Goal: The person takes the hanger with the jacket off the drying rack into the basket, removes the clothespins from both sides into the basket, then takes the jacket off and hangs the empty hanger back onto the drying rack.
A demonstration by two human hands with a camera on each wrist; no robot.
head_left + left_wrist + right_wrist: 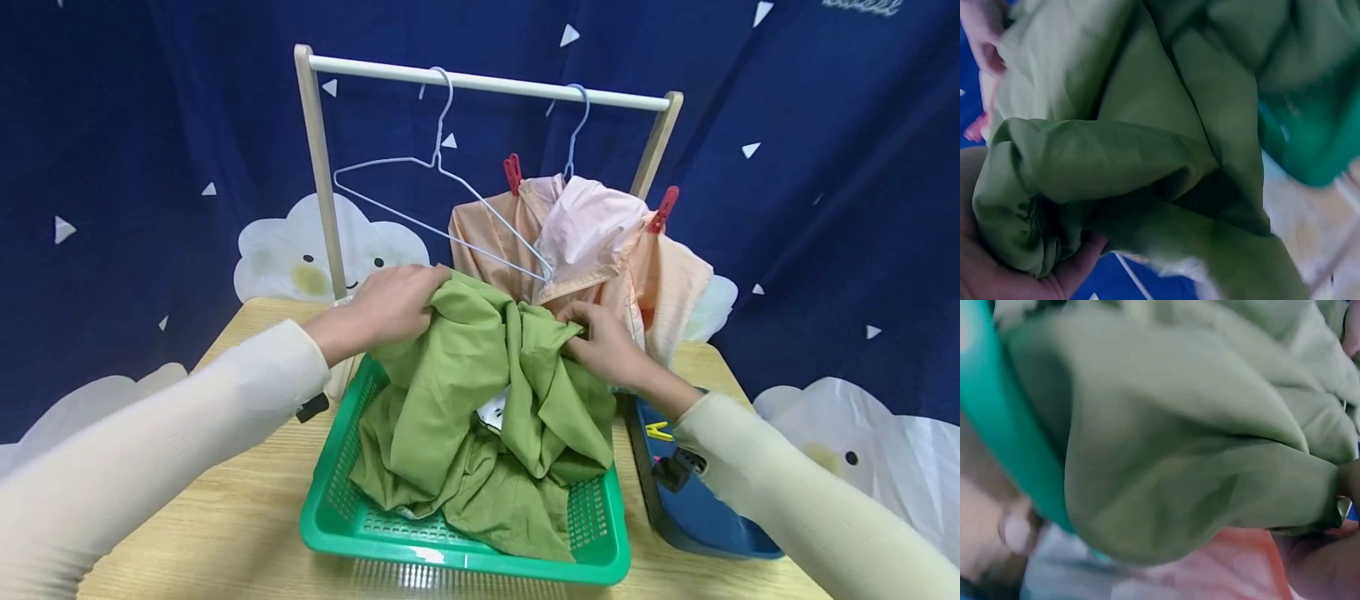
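Both hands are on the green cloth here, the left hand (392,307) gripping it above the basket's far left side, the right hand (606,346) pinching it above the far right. And there's the cloth (461,350), bunched in folds between them, its lower part down in the basket (442,560)! Behind the basket stands the rack (495,81), a bare hanger (386,160) on its bar beside a peach garment (480,229) with red pegs (664,208). Right of the basket, a blue tray (723,508) holding a yellow peg (659,432).
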